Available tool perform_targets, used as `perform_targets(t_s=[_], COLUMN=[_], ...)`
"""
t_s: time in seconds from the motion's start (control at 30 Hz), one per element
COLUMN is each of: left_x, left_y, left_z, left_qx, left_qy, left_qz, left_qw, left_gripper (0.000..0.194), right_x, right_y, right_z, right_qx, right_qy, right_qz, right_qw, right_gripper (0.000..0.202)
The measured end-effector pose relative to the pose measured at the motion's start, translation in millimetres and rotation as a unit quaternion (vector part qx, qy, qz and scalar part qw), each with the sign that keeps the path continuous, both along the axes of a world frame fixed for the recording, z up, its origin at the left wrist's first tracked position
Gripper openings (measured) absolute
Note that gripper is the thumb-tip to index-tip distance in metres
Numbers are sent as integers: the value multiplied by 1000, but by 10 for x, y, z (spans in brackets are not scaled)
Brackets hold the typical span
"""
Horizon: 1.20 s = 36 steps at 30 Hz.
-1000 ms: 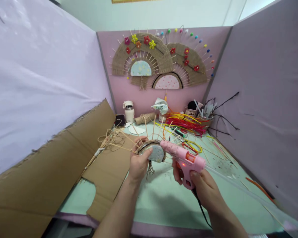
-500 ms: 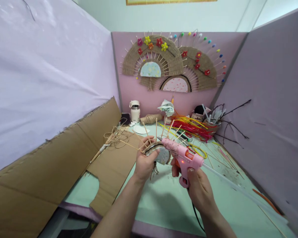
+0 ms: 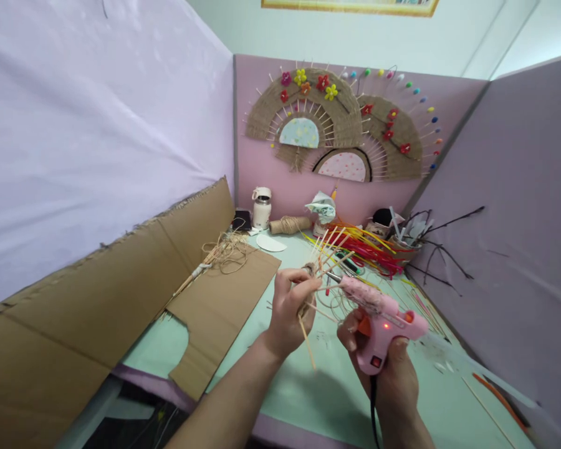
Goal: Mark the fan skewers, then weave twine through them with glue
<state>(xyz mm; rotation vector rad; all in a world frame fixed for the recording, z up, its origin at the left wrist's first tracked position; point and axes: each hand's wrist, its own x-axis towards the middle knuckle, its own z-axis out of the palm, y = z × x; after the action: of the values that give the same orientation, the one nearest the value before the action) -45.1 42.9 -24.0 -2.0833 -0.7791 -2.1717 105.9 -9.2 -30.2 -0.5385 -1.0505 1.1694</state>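
My left hand (image 3: 290,315) is closed around a small half-round craft piece (image 3: 310,269) with thin wooden sticks (image 3: 333,246) fanning out from its edge. The piece is turned nearly edge-on, and my fingers cover much of it. In my right hand (image 3: 395,371) is a pink hot glue gun (image 3: 370,300), gripped by its handle, with a small red light glowing on its side. Its metal nozzle points left, close to the sticks; whether it touches them I cannot tell. A clear glue stick (image 3: 481,368) extends from the gun's back.
Cut cardboard (image 3: 229,293) lies at the left, bearing loose twine (image 3: 229,252). Behind are a twine roll (image 3: 290,225), a white flask (image 3: 262,209) and red and yellow pipe cleaners (image 3: 369,249). Bare twigs (image 3: 442,246) rise at the right. Decorated twine fans (image 3: 343,165) hang on the back panel.
My left hand has turned the craft piece, so its pale blue face no longer shows and its sticks point up and right. The glue gun has shifted right and slightly down. The view has shifted left.
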Motion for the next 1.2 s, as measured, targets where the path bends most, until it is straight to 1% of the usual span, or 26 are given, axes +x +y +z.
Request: perform_targets(t_s=[0.13, 0.33, 0.63, 0.8, 1.2], left_x=[-5, -16, -3, -3, 12], left_y=[-7, 9, 6, 5, -1], left_z=[-12, -25, -25, -26, -26], left_qx=[36, 36, 39, 41, 35], left_qy=[6, -2, -12, -10, -18], left_qz=[31, 46, 40, 33, 42], left_qw=[999, 998, 998, 999, 998], left_gripper=[48, 50, 52, 53, 54], right_x=[21, -27, -32, -35, -36], right_y=[-18, -51, -26, -27, -12], right_z=[-37, -7, -33, -28, -38], right_qx=[-20, -28, -28, -28, -17], right_qy=[12, 4, 10, 7, -6], right_qz=[4, 2, 21, 12, 16], right_qw=[1000, 1000, 999, 1000, 1000], right_gripper=[51, 49, 49, 49, 50])
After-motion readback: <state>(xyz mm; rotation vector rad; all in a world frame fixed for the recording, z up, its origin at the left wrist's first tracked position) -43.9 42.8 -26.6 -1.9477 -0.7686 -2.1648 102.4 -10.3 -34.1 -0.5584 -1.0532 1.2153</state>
